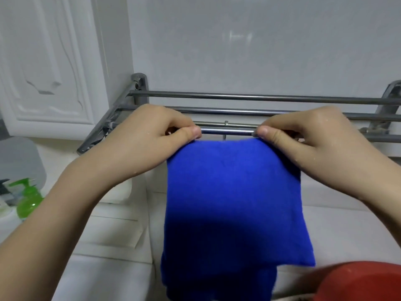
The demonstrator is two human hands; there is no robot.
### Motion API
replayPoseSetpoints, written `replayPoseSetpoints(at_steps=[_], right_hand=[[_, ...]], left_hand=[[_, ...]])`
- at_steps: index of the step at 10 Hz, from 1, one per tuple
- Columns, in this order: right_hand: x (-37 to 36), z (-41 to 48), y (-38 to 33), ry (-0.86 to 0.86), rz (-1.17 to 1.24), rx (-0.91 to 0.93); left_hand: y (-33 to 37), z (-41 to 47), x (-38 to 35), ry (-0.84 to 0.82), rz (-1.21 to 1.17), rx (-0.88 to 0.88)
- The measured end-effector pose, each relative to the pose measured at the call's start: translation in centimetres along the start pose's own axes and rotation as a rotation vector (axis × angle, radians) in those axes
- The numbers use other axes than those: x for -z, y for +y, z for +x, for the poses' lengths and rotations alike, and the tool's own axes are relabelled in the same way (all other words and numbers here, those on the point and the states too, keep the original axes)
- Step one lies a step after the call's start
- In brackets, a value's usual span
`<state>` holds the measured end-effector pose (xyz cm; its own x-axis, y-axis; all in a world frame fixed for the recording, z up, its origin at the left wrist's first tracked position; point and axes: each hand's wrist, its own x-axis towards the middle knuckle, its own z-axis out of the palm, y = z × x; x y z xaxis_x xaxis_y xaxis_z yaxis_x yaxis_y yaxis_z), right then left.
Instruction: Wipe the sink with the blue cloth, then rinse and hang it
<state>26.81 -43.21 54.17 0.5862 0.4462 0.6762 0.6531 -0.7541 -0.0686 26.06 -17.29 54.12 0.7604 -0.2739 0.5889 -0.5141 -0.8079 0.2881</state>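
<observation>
1. The cloth point(232, 203) hangs down from the front edge of the rack point(260, 97). It seems to be folded over the front bar, because two layers show at its lower end.
2. The left grip point(152, 135) pinches the upper left corner of the cloth between thumb and fingers. The right grip point(308, 137) pinches the upper right corner in the same way.
3. The back layer reaches lower than the front one. If both grips let go now, I think the longer and wetter side can pull the cloth off the bar.
4. The bars are smooth metal and there are water drops on both hands, so I expect little friction to stop such a slide.
5. If one corner is pulled more than the other, the fold can go crooked and bunch on the bar.
6. A red thing point(358, 283), which I cannot identify, is near the lower right corner of the cloth, and the cloth may brush it.
7. The green bottle point(28, 200) is well apart on the left, so I judge no danger there.
</observation>
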Motion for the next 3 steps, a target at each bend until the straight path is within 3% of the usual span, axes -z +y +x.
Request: replayPoseSetpoints(at_steps=[3], right_hand=[[-0.88, -1.89, -0.93, -0.043, 0.239, -0.017]], left_hand=[[-0.42, -2.18, -0.54, 0.024, -0.16, -0.014]])
